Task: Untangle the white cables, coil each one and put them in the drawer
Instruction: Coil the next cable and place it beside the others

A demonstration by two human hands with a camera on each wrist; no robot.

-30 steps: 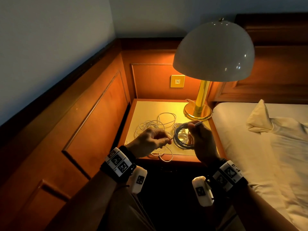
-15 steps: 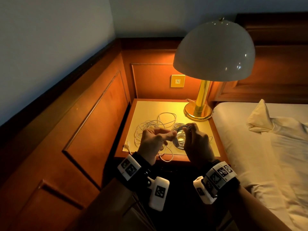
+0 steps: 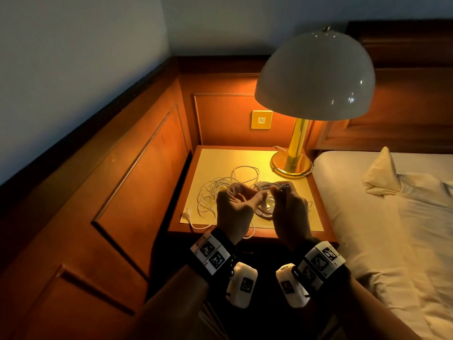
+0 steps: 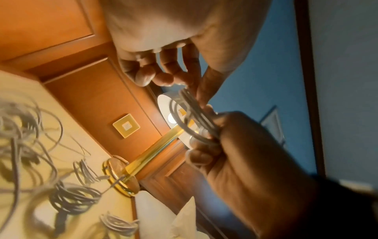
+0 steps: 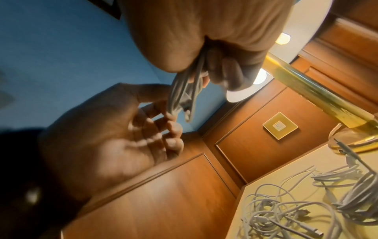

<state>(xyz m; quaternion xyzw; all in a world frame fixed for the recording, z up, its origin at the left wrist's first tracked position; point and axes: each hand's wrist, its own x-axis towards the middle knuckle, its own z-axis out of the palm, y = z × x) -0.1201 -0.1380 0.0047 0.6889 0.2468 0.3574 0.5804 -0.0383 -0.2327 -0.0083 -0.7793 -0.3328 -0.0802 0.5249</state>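
While wood panelling [image 3: 137, 182] fills the left of the head view, the counter [image 3: 220, 158] sits at centre under warm light. On its left half lies a loose tangle [image 3: 215, 192] of white cables, one plug end [image 3: 188, 212] trailing toward the lower left corner of the counter and a loop hanging over the front edge.

Just right of the tangle, the left hand [image 3: 236, 209] is raised above the counter, palm turned inward. From the right wrist view its fingers [image 5: 163, 129] are loosely bent and mostly open; thumb and forefinger tips meet the edge of a coil [image 5: 184, 93] of cable, touching it rather than wrapping it.

Close beside, the right hand [image 3: 289, 212] is closed around that coil. The left wrist view shows the loops [image 4: 192, 116] bunched together and clamped between its thumb and curled fingers, held up in the air, clear of the counter.

Below the hands, more cable lies on the counter: in the left wrist view a darker-looking coil [image 4: 73, 198] and smaller bundles near it, blurred so that I cannot tell how many.

Further right stands a lamp [image 3: 316, 74] with a dome shade and brass base [image 3: 291, 165], at the counter's back right corner. A wall plate [image 3: 261, 119] is on the panel behind. At far right is a bed [image 3: 392, 217] with a pillow [image 3: 382, 173].
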